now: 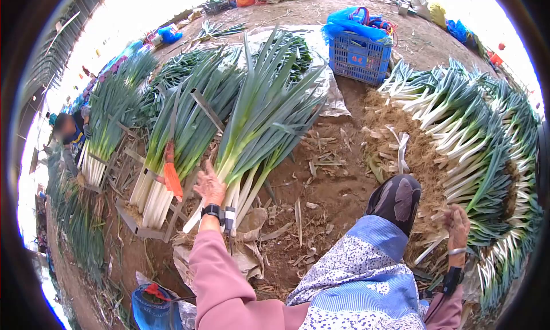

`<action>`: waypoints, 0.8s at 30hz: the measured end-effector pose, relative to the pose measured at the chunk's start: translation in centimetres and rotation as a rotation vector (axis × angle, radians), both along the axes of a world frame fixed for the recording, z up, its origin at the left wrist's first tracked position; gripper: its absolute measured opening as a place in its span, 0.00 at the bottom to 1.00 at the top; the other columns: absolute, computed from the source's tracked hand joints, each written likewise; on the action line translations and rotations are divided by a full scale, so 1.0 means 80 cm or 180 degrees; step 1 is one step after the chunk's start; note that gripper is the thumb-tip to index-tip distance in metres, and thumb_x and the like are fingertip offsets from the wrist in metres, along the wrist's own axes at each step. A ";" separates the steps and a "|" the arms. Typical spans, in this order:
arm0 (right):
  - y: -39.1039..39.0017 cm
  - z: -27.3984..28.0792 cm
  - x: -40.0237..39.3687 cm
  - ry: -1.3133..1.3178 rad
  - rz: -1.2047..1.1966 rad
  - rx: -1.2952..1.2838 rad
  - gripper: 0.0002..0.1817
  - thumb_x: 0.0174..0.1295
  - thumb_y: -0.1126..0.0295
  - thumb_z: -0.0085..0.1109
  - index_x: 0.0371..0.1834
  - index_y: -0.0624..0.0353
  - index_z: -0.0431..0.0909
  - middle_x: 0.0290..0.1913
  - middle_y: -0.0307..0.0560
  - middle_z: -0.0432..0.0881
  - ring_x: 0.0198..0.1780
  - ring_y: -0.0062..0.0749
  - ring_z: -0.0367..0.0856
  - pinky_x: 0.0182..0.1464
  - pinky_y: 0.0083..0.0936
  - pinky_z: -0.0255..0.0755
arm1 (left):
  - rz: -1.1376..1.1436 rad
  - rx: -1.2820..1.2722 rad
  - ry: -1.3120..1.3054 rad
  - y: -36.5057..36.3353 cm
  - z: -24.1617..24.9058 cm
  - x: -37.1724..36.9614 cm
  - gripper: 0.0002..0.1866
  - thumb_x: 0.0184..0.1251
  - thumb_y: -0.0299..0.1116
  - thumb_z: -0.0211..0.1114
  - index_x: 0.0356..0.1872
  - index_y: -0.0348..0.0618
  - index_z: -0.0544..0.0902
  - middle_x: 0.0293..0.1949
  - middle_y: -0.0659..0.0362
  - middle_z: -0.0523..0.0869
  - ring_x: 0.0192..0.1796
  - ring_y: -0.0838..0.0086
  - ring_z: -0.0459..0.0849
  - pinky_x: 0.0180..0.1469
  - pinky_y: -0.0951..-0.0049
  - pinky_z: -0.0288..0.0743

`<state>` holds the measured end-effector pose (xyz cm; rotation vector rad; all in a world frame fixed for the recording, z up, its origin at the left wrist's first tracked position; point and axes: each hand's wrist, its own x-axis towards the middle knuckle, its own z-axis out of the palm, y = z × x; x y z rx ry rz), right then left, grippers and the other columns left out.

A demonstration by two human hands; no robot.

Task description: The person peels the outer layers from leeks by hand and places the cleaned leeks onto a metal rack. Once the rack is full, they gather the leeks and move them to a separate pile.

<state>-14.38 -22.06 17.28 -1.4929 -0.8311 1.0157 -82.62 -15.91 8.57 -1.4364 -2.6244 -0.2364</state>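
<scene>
My left hand [210, 187] lies with its fingers spread against the white stalks of a loose bunch of leeks [243, 141]. Beside it, a thicker bundle of leeks [192, 124] rests in a metal frame [140, 230]; an orange strap [172, 178] hangs over its stalks. On the right, my right hand [457, 226] has its fingers curled at the edge of a long row of leeks [458, 146]. One leek [431, 247] with a white stalk runs under that hand, and the fingers seem closed on it, partly hidden.
A blue crate [360, 58] topped with blue netting stands ahead. Leek scraps [298, 215] litter the soil. My knee [395, 201] juts between both sides. At far left a person [71, 132] is beside another leek bundle [109, 124]. A blue bag [154, 310] sits at lower left.
</scene>
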 end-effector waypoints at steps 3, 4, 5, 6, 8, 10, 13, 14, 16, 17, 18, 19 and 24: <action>-0.040 -0.025 0.029 -0.0410 -0.0244 -0.0174 0.14 0.68 0.62 0.53 0.51 0.58 0.75 0.35 0.41 0.83 0.32 0.23 0.80 0.34 0.20 0.75 | 0.0606 -0.0321 -0.0109 0.011 0.005 0.011 0.42 0.49 0.38 0.68 0.69 0.49 0.59 0.52 0.50 0.73 0.54 0.57 0.75 0.52 0.43 0.65; -0.055 -0.037 0.036 -0.0582 -0.0427 -0.0270 0.13 0.68 0.63 0.53 0.51 0.58 0.75 0.34 0.40 0.82 0.31 0.22 0.80 0.33 0.19 0.75 | 0.0157 -0.0074 -0.0216 0.023 -0.022 0.020 0.39 0.48 0.38 0.67 0.66 0.48 0.64 0.51 0.51 0.74 0.53 0.57 0.75 0.51 0.46 0.67; -0.071 -0.055 0.046 -0.0585 -0.0406 -0.0291 0.13 0.68 0.63 0.53 0.51 0.58 0.75 0.34 0.40 0.82 0.31 0.22 0.80 0.33 0.19 0.75 | -0.0291 0.0172 -0.0322 0.033 -0.051 0.031 0.36 0.48 0.38 0.66 0.63 0.46 0.68 0.50 0.51 0.75 0.53 0.58 0.75 0.50 0.48 0.69; -0.086 -0.074 0.059 -0.0696 -0.0362 -0.0300 0.13 0.68 0.63 0.53 0.49 0.57 0.75 0.33 0.40 0.82 0.29 0.21 0.79 0.31 0.19 0.74 | -0.0718 0.0721 -0.0115 0.036 -0.043 0.086 0.31 0.46 0.38 0.64 0.58 0.43 0.74 0.47 0.51 0.77 0.51 0.60 0.77 0.48 0.55 0.72; -0.111 -0.092 0.068 -0.0746 -0.0383 -0.0469 0.11 0.68 0.64 0.54 0.47 0.58 0.76 0.32 0.40 0.82 0.27 0.21 0.78 0.29 0.18 0.72 | -0.1252 0.0957 -0.0470 0.053 0.004 0.189 0.29 0.48 0.38 0.64 0.56 0.42 0.75 0.44 0.55 0.79 0.50 0.65 0.77 0.45 0.63 0.73; -0.133 -0.103 0.073 -0.0819 -0.0405 -0.0634 0.11 0.67 0.65 0.54 0.46 0.59 0.76 0.32 0.39 0.81 0.26 0.21 0.78 0.28 0.17 0.71 | -0.1994 0.1287 -0.1124 0.071 0.033 0.279 0.29 0.48 0.37 0.66 0.56 0.43 0.75 0.48 0.55 0.79 0.54 0.64 0.76 0.52 0.60 0.68; -0.159 -0.116 0.082 -0.0901 -0.0431 -0.0840 0.12 0.67 0.67 0.54 0.47 0.62 0.75 0.32 0.40 0.81 0.27 0.22 0.78 0.28 0.18 0.72 | -0.2815 0.1525 -0.1691 0.084 0.088 0.400 0.25 0.50 0.32 0.67 0.54 0.41 0.77 0.50 0.51 0.81 0.56 0.59 0.76 0.58 0.59 0.67; -0.167 -0.132 0.091 -0.0952 -0.0377 -0.0736 0.12 0.66 0.68 0.54 0.47 0.64 0.76 0.33 0.42 0.81 0.30 0.24 0.79 0.30 0.19 0.74 | -0.3042 0.1463 -0.1856 0.087 0.103 0.434 0.25 0.51 0.32 0.67 0.53 0.41 0.77 0.50 0.51 0.80 0.56 0.58 0.75 0.59 0.58 0.65; -0.185 -0.149 0.096 -0.0995 -0.0341 -0.0693 0.11 0.65 0.70 0.55 0.46 0.65 0.76 0.34 0.43 0.80 0.33 0.25 0.79 0.32 0.21 0.76 | -0.3460 0.1371 -0.2118 0.088 0.131 0.488 0.23 0.52 0.32 0.66 0.53 0.42 0.78 0.50 0.51 0.80 0.57 0.58 0.74 0.60 0.58 0.63; -0.194 -0.158 0.097 -0.1022 -0.0319 -0.0638 0.11 0.65 0.71 0.55 0.45 0.65 0.77 0.34 0.43 0.80 0.34 0.25 0.80 0.33 0.21 0.77 | -0.3647 0.1349 -0.2218 0.086 0.142 0.506 0.22 0.53 0.32 0.66 0.52 0.42 0.78 0.50 0.52 0.80 0.57 0.59 0.74 0.60 0.57 0.62; -0.203 -0.168 0.097 -0.1095 -0.0296 -0.0519 0.09 0.63 0.73 0.55 0.43 0.66 0.77 0.33 0.42 0.79 0.33 0.26 0.80 0.33 0.22 0.78 | -0.3942 0.1454 -0.2165 0.083 0.151 0.514 0.20 0.54 0.32 0.65 0.50 0.43 0.79 0.49 0.51 0.80 0.55 0.58 0.74 0.59 0.58 0.63; -0.214 -0.170 0.096 -0.1141 -0.0243 -0.0718 0.08 0.61 0.74 0.55 0.41 0.66 0.78 0.33 0.43 0.79 0.31 0.27 0.80 0.31 0.23 0.78 | -0.3974 0.1412 -0.2176 0.083 0.148 0.520 0.20 0.54 0.32 0.65 0.50 0.43 0.79 0.49 0.51 0.80 0.55 0.58 0.74 0.59 0.58 0.63; -0.256 -0.211 0.117 -0.1208 -0.0257 -0.1451 0.09 0.58 0.73 0.57 0.40 0.65 0.78 0.30 0.44 0.80 0.26 0.29 0.82 0.28 0.24 0.76 | -0.3455 0.1274 -0.2228 0.090 0.088 0.482 0.16 0.55 0.33 0.66 0.44 0.37 0.82 0.43 0.48 0.84 0.48 0.56 0.82 0.52 0.60 0.74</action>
